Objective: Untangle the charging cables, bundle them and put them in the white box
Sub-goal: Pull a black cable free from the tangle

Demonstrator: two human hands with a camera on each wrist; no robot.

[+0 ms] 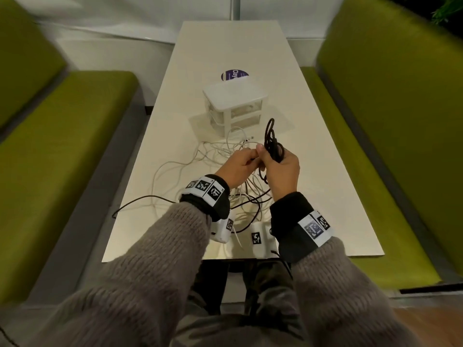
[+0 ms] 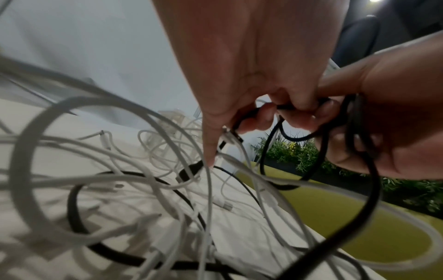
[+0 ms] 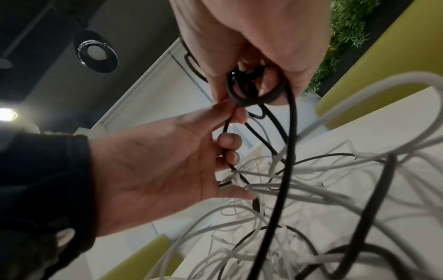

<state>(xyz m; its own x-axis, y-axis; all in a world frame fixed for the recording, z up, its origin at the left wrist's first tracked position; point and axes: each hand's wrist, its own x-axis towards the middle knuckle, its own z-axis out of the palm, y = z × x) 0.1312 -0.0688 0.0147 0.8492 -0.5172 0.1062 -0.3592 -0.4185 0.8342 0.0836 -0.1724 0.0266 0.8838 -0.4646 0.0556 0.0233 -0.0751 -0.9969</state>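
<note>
right hand (image 1: 281, 169), centre frame: fingers (image 3: 275, 75) curled around a coiled black cable (image 1: 271, 140). left hand (image 1: 238, 169) beside it pinches the cable's loose strand. below: tangled white cables (image 1: 200, 156) on the surface (image 1: 313, 146). behind them: closed white box (image 1: 235, 102).

the box (image 1: 234, 101) stands on the table (image 1: 313, 171), with the loose cables (image 1: 200, 159) spread before it. both hands, the left hand (image 1: 236, 169) beside the right hand (image 1: 281, 171), are above that tangle; benches (image 1: 62, 146) flank the table.
</note>
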